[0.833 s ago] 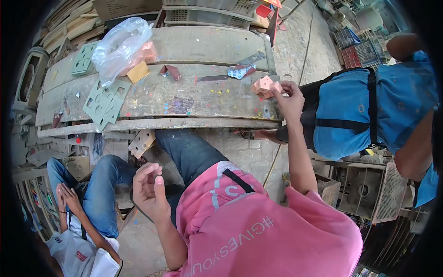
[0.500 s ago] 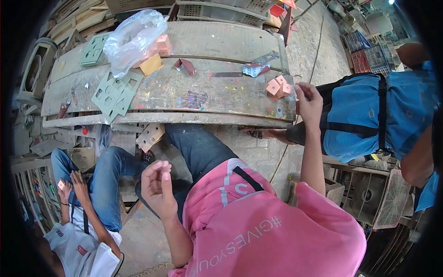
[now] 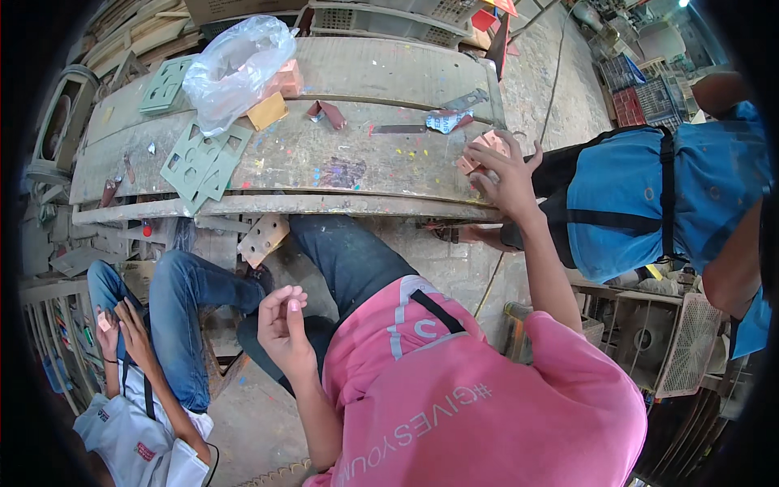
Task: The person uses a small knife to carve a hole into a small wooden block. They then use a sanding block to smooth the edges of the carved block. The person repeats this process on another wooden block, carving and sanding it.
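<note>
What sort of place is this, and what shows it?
Most likely a small woodworking workshop: a grey, paint-specked wooden plank bench, long pale wooden strips stacked behind it, and small pink cube-shaped blocks lying on the bench.

Two bare hands, one left hand [image 3: 286, 329] and one right hand [image 3: 507, 174], plus two co-workers: one in white [image 3: 138, 438], one in blue [image 3: 625, 195].
One counter [image 3: 357, 146] carries one clear plastic bag [image 3: 231, 77], one tan piece [image 3: 268, 111], one folded dark red piece [image 3: 328, 114], one dark strip [image 3: 398, 129], one grey blade [image 3: 465, 100], one blue-and-white scrap [image 3: 446, 121] and two groups of green cut-out panels [image 3: 203, 165], their overlapping sheets uncountable; several pink blocks [image 3: 471, 160], partly hidden by fingers, cannot be totalled; one perforated block [image 3: 263, 241] below.
</note>
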A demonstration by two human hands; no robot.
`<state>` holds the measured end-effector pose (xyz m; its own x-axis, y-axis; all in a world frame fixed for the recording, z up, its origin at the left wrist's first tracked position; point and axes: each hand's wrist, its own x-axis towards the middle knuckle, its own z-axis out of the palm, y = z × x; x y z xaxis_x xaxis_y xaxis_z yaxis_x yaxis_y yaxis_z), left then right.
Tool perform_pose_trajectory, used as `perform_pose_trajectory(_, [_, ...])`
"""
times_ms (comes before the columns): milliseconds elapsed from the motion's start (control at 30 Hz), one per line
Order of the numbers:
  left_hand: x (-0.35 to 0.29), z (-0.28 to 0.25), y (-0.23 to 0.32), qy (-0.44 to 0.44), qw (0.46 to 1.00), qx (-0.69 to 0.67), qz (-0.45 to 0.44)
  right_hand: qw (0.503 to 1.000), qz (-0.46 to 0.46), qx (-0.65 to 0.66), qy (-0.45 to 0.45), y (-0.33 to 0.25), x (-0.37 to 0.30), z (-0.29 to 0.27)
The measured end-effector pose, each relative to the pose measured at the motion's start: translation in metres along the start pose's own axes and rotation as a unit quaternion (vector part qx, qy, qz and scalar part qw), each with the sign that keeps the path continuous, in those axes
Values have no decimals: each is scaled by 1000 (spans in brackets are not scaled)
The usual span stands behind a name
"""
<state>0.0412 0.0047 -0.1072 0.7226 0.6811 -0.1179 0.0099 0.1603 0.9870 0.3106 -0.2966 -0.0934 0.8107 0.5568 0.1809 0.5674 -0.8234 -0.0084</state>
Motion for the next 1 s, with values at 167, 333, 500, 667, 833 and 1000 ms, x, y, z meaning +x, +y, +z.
perform_pose_trajectory(167, [3,3,6,7,1000,-3,10,998,-54,34,29,10,10,4])
perform_pose_trajectory(333, [-3,2,3,8,1000,-3,5,995,28,86,45,9,6,-9])
perform_pose_trajectory(500, [-7,8,0,-11,1000,-11,-9,987,65,134,64,25,-3,-11])
perform_pose_trajectory(667, [-2,39,15,-172,983,-67,-20,852,72,513,75,-58,-3,-45])
perform_pose_trajectory(833, [4,63,24,-249,921,-255,-159,797,-176,565,-122,-162,3,-58])
perform_pose_trajectory(1000, [7,15,25,-112,956,-244,-117,787,-133,595,-94,-182,74,-14])
